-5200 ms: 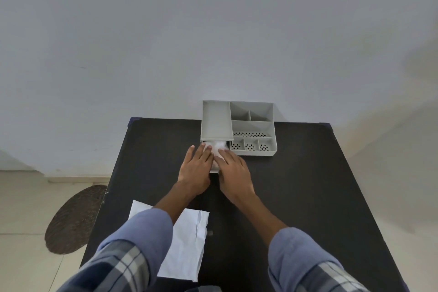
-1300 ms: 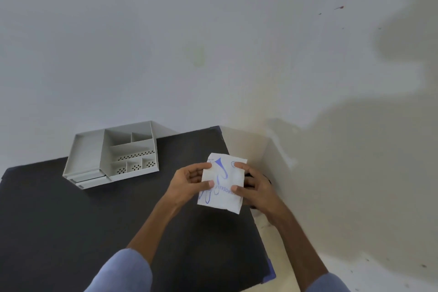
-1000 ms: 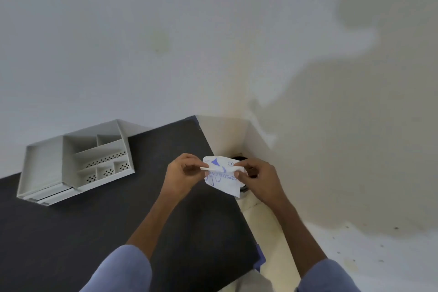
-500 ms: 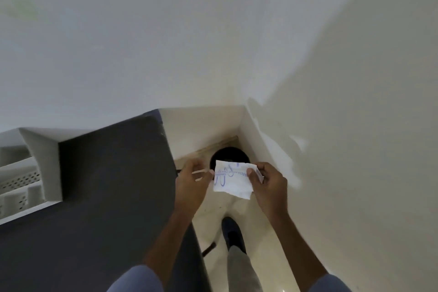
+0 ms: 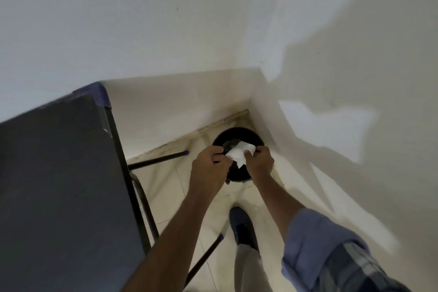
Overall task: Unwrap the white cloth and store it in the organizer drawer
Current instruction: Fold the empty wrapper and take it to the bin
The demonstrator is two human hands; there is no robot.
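Soft, fairly dim indoor light. A broad grey shadow falls across the right wall, with brighter patches lower down. Wide-angle distortion bends the table edge. Motion blur softens everything, edges especially.

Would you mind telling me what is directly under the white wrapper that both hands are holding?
Under the white wrapper sits a round black bin on the floor in the corner. Something dark lies inside; the wrapper, left hand and right hand cover most of its opening.
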